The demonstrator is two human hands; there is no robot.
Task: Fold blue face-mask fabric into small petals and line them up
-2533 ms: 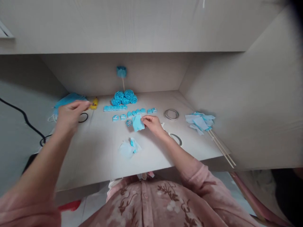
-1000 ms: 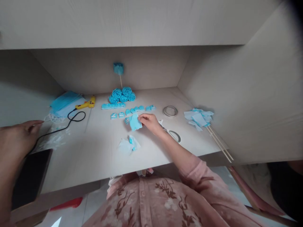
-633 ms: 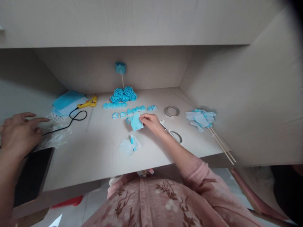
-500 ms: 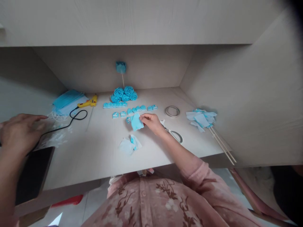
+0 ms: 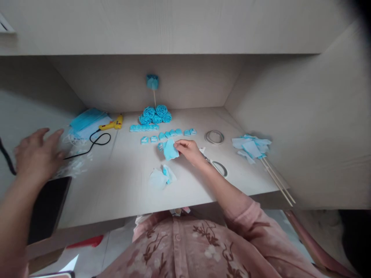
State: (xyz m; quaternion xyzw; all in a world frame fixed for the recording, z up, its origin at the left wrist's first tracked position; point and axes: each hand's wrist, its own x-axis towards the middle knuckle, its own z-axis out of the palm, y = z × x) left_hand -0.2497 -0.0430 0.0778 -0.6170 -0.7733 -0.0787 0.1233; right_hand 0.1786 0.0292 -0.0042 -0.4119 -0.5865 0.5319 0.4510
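Note:
My right hand [image 5: 189, 151] pinches a small light-blue piece of mask fabric [image 5: 171, 150] above the middle of the desk. Below it on the surface lies a crumpled white and blue scrap [image 5: 162, 177]. Just beyond are rows of small folded blue pieces [image 5: 169, 134]. Over at the left, my left hand [image 5: 39, 154] is raised with its fingers spread, above the black glue gun cord [image 5: 87, 152] and close to a black phone-like slab [image 5: 50, 206]. It appears to hold nothing. White-handled scissors [image 5: 218, 167] lie partly behind my right forearm.
Blue rolled rosettes [image 5: 156, 115] are stacked at the back, near a blue flower on a stick [image 5: 152, 82]. A yellow glue gun [image 5: 111, 124] and blue masks [image 5: 88, 121] lie back left. Tape rolls [image 5: 214, 136] and fabric-topped sticks [image 5: 252, 147] are on the right. An overhead panel [image 5: 174, 29] overhangs the desk.
My left hand has turned and spread its fingers, moving slightly right. My right hand still holds the fabric piece. The whole view has shifted a little.

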